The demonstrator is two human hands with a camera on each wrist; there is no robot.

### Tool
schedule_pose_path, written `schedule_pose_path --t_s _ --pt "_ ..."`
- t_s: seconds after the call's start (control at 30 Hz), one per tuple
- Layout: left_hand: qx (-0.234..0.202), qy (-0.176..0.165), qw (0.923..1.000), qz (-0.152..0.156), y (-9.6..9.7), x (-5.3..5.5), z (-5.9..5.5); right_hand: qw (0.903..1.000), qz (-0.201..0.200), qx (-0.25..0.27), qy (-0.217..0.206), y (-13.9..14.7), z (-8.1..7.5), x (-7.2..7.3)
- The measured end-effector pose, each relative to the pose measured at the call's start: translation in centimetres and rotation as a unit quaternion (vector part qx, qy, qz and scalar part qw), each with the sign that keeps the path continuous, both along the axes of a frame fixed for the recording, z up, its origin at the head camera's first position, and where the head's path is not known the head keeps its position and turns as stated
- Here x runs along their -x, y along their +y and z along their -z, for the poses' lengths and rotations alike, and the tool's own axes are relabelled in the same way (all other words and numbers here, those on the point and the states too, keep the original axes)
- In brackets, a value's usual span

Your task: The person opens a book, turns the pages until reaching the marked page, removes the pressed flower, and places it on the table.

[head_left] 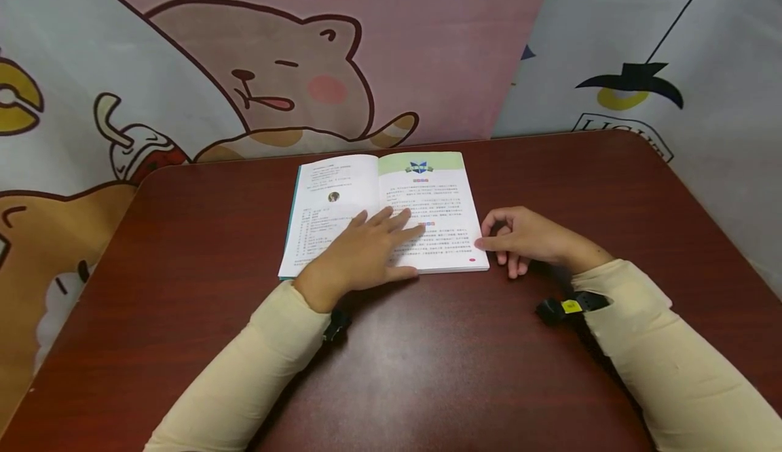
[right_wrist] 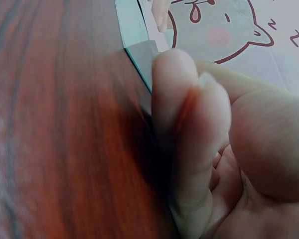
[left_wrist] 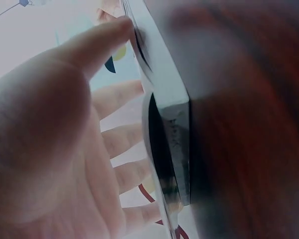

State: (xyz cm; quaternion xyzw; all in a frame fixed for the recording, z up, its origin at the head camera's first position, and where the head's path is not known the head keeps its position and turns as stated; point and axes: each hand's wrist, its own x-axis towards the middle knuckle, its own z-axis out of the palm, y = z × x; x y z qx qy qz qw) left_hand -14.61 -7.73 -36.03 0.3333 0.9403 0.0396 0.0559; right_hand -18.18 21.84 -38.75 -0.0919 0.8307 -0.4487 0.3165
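Observation:
An open book (head_left: 427, 201) with printed text lies on the table, its right page topped by a green band. My left hand (head_left: 366, 252) rests spread across the lower middle of the pages, fingers apart. In the left wrist view, the thumb (left_wrist: 102, 42) touches the top of the page stack (left_wrist: 164, 74), and a page bulges up near the spine. My right hand (head_left: 528, 235) is at the book's right edge, thumb and index finger pinching the page edge near the lower corner. Its other fingers (right_wrist: 194, 129) curl beside the book, close over the table.
The book lies on a dark red-brown wooden table (head_left: 183, 289), near its back edge. Behind it hangs a cloth with cartoon bears (head_left: 275, 65). Each wrist wears a black camera, the right one (head_left: 552, 311) with a yellow label.

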Motion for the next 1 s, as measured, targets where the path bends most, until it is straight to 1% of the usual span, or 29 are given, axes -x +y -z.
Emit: schedule_pose_path --t_s 0.23,0.5,0.63,0.87,1.0 --pt "0.000 0.005 1.0000 0.007 -0.04 0.10 0.08 1.0000 -0.003 0.000 0.000 0.07 -0.01 0.01" --pt "0.006 -0.005 1.0000 0.002 -0.05 0.13 0.11 0.9999 -0.001 0.008 -0.013 0.22 0.00 0.12" --pt "0.008 -0.009 0.9999 0.003 -0.02 0.11 -0.05 0.9996 0.004 0.015 -0.025 0.41 0.00 0.19" --pt "0.006 -0.006 0.9999 0.006 0.01 0.14 -0.21 0.9968 0.016 0.047 -0.063 0.53 -0.20 0.25" --pt "0.007 -0.011 0.9999 0.007 -0.03 0.10 -0.21 0.9960 0.017 0.051 -0.071 0.50 -0.21 0.20"
